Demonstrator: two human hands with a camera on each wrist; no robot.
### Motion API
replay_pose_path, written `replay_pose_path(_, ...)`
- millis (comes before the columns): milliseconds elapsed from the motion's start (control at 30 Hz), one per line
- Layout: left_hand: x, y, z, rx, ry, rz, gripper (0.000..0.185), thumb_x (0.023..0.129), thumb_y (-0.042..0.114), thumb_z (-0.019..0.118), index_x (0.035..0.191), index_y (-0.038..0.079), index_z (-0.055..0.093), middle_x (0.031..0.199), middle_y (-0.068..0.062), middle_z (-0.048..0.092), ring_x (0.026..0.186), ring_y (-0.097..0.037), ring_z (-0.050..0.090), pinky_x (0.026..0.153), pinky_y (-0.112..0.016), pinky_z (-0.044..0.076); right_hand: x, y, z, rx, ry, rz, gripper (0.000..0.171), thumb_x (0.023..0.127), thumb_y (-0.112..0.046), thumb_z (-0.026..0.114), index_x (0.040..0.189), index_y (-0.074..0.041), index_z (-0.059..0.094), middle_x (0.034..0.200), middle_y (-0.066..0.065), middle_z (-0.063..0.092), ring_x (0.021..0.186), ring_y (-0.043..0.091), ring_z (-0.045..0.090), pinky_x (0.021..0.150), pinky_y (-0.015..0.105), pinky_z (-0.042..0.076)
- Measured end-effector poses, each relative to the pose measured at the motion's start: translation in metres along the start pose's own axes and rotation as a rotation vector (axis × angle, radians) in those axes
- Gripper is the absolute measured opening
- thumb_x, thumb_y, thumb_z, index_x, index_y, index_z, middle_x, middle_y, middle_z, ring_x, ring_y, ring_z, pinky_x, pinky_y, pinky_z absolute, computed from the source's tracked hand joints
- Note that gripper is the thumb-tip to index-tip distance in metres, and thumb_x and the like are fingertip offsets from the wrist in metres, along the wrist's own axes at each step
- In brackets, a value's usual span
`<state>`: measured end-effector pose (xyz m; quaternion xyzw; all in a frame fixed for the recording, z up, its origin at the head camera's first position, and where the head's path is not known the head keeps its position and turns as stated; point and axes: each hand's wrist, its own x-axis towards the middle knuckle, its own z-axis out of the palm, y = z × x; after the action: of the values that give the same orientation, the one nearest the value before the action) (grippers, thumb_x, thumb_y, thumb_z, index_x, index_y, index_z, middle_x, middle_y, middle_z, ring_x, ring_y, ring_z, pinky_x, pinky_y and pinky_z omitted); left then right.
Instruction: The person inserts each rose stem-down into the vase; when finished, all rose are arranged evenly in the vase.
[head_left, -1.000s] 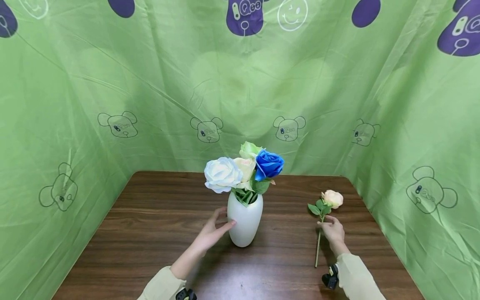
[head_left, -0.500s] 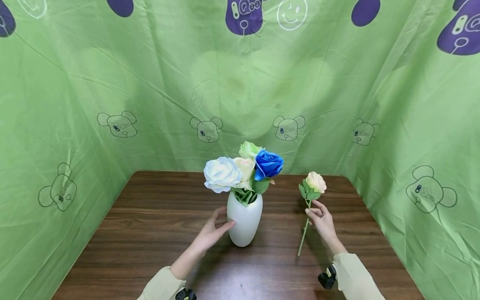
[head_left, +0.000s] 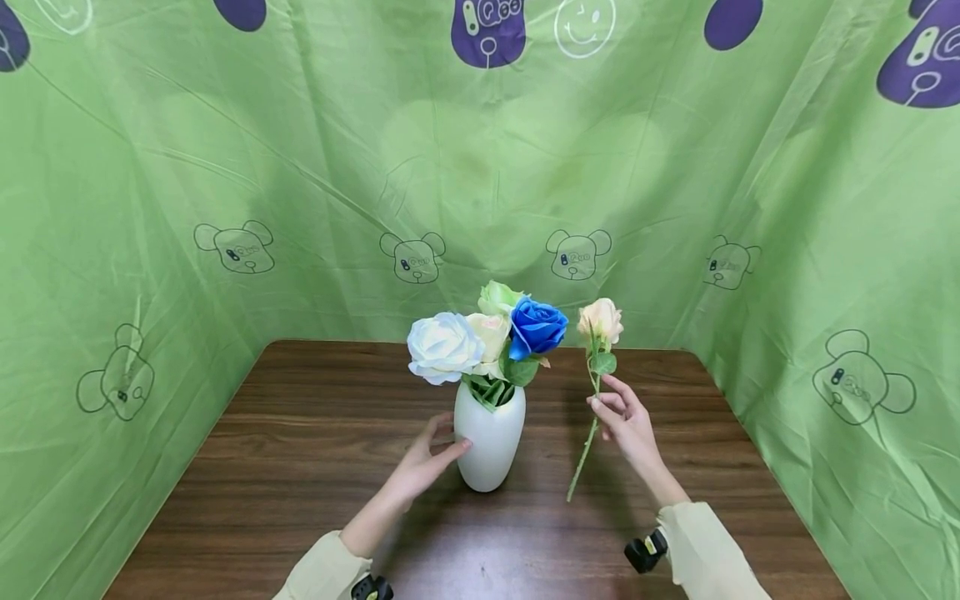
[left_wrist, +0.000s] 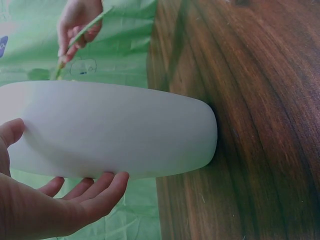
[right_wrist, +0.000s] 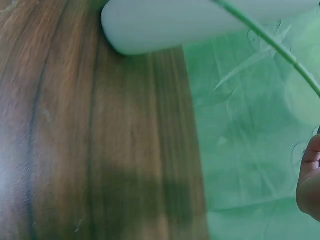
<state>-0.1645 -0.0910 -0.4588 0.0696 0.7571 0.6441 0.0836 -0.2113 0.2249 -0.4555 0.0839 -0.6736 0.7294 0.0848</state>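
Observation:
A white vase [head_left: 489, 446] stands upright on the wooden table, holding a blue rose [head_left: 537, 327], a pale blue-white rose [head_left: 446, 348], a cream rose [head_left: 491, 337] and a light green rose [head_left: 498, 297]. My left hand [head_left: 420, 472] holds the vase's left side, thumb on the near face and fingers curved round the other side, as the left wrist view shows. To the right of the vase, my right hand [head_left: 626, 425] pinches the stem of a peach rose [head_left: 600, 322] above the table, bloom up and stem slanting down-left. Only its stem [right_wrist: 280, 47] shows in the right wrist view.
The dark brown table [head_left: 315, 417] has rounded back corners. A green curtain [head_left: 322, 167] with printed bear heads hangs behind it and along both sides. Black wrist devices sit at both cuffs, the right device [head_left: 646, 552] more fully in sight.
My right hand has lifted the peach rose off the table, carried it left toward the vase and turned it more upright. My left hand and the vase have stayed put.

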Motion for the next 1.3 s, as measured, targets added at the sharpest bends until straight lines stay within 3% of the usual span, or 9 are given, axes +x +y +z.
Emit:
replay_pose_path(233, 0.001, -0.001, 0.0, -0.009, 0.0, -0.004, 0.06, 0.087, 0.028, 0.063, 0.134, 0.003, 0.035, 0.127, -0.024, 0.042, 0.11, -0.042, 0.046, 0.088, -0.048, 0.042, -0.002, -0.02, 0.014, 0.109, -0.055, -0.173, 0.047, 0.086, 0.013, 0.051, 0.13, 0.008, 0.034, 0.086, 0.003, 0.065, 0.045, 0.01, 0.048, 0.04, 0.017, 0.041)
replay_pose_path(500, 0.002, -0.002, -0.001, -0.018, -0.009, -0.001, 0.059, 0.088, 0.028, 0.062, 0.134, 0.003, 0.034, 0.129, -0.026, 0.04, 0.112, -0.042, 0.045, 0.089, -0.048, 0.041, -0.002, -0.05, 0.03, 0.153, -0.062, -0.358, 0.045, 0.084, 0.017, 0.049, 0.123, -0.005, 0.045, 0.089, 0.006, 0.065, 0.053, 0.008, 0.053, 0.043, 0.018, 0.043)
replay_pose_path(933, 0.001, -0.002, -0.001, -0.014, 0.0, -0.004, 0.06, 0.087, 0.029, 0.062, 0.134, 0.004, 0.034, 0.128, -0.025, 0.041, 0.111, -0.042, 0.046, 0.088, -0.049, 0.042, 0.004, -0.091, 0.061, 0.278, 0.042, -0.545, 0.033, 0.084, 0.015, 0.051, 0.113, 0.003, 0.042, 0.087, 0.012, 0.062, 0.054, 0.014, 0.052, 0.047, 0.021, 0.044)
replay_pose_path(1167, 0.001, -0.001, -0.001, -0.006, 0.002, -0.007, 0.06, 0.088, 0.029, 0.062, 0.135, 0.004, 0.035, 0.128, -0.025, 0.041, 0.111, -0.042, 0.046, 0.089, -0.049, 0.042, 0.014, -0.104, 0.076, 0.29, 0.112, -0.642, 0.026, 0.083, 0.013, 0.054, 0.101, -0.002, 0.04, 0.085, 0.011, 0.063, 0.054, 0.016, 0.054, 0.048, 0.023, 0.047)
replay_pose_path(1300, 0.0, 0.0, -0.001, -0.002, 0.001, -0.008, 0.06, 0.088, 0.029, 0.061, 0.135, 0.004, 0.034, 0.129, -0.025, 0.04, 0.111, -0.042, 0.045, 0.089, -0.049, 0.041, 0.018, -0.107, 0.084, 0.278, 0.122, -0.693, 0.027, 0.082, 0.014, 0.055, 0.104, 0.003, 0.041, 0.085, 0.013, 0.063, 0.055, 0.015, 0.055, 0.05, 0.024, 0.048)
